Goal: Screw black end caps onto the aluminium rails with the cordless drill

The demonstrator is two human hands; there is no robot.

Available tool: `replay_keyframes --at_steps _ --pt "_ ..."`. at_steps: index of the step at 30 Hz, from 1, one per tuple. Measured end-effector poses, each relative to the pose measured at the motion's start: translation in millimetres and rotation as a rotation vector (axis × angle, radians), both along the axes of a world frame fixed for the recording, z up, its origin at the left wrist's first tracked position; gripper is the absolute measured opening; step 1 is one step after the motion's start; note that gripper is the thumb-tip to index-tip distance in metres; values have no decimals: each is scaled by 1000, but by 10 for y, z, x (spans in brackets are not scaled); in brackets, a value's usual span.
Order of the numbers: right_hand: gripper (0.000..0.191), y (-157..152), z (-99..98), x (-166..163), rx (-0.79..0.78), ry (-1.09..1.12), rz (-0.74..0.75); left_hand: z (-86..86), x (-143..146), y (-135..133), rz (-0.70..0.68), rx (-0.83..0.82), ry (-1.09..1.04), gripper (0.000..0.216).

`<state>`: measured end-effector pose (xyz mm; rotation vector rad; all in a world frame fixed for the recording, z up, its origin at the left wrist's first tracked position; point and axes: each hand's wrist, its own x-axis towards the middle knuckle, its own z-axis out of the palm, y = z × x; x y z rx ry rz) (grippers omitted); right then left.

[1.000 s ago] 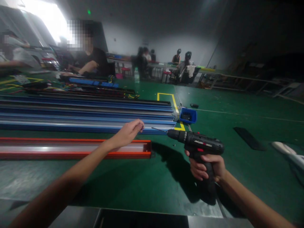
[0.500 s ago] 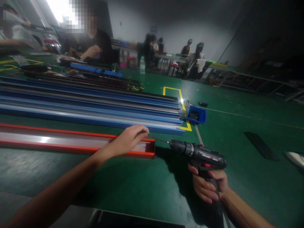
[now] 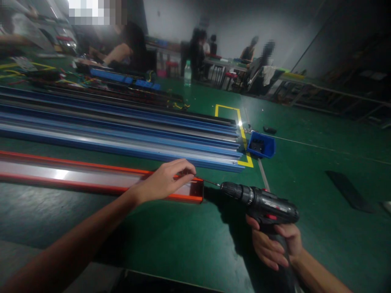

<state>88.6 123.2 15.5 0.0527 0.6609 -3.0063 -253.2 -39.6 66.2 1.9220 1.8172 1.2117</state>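
My right hand (image 3: 270, 246) is wrapped around the handle of a black cordless drill (image 3: 265, 203) that points left. From its chuck a long thin bit (image 3: 210, 182) reaches to the fingertips of my left hand (image 3: 168, 179). Thumb and fingers of that hand are pinched together over the right end of an orange-edged metal channel (image 3: 100, 182), which lies lengthwise on the green table. Whether the fingers grip the bit's tip or a small screw is too small to tell.
Several long blue metal profiles (image 3: 128, 136) lie side by side beyond the channel. Near their right ends stands a blue bin (image 3: 270, 149) with dark parts inside. A flat black piece (image 3: 348, 191) rests at right; a bottle (image 3: 187, 74) stands farther back. People sit at tables behind.
The view has shifted slightly, moving the scene a little to the right. My left fingertips have come to the tip of the drill bit, where a small gap showed before.
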Motion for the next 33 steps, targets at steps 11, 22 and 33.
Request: replay_keyframes --at_steps 11,22,33 --pt "39 0 -8 34 20 -74 -3 -30 -12 3 -9 -11 42 12" --pt "38 -5 -3 16 20 -50 13 -42 -8 3 -45 52 119 11" --pt "40 3 65 25 47 -138 18 -78 -23 -6 -77 158 256 13"
